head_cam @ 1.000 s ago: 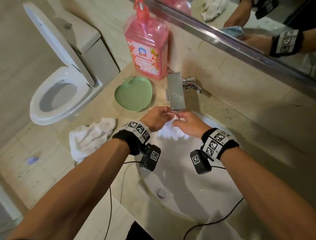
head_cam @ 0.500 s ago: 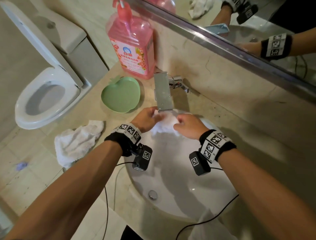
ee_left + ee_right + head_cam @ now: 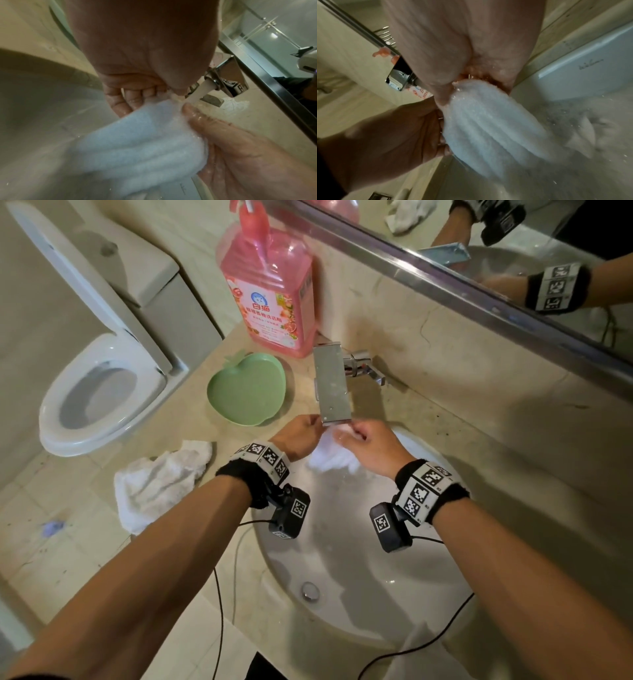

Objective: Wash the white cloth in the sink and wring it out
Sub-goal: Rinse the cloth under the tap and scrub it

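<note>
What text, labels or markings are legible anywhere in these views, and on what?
"白猫": brand on the label of the pink pump bottle; the smaller lines under it are too blurred to read.
Script logo on the sink rim: there, but illegible.
Square black-and-white marker codes, no words, on the wristbands and wrist cameras.
Nothing readable on the faucet or white cloth.

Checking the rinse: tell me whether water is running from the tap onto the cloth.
Yes, a stream leaves the tap and lands on the white cloth.
</note>
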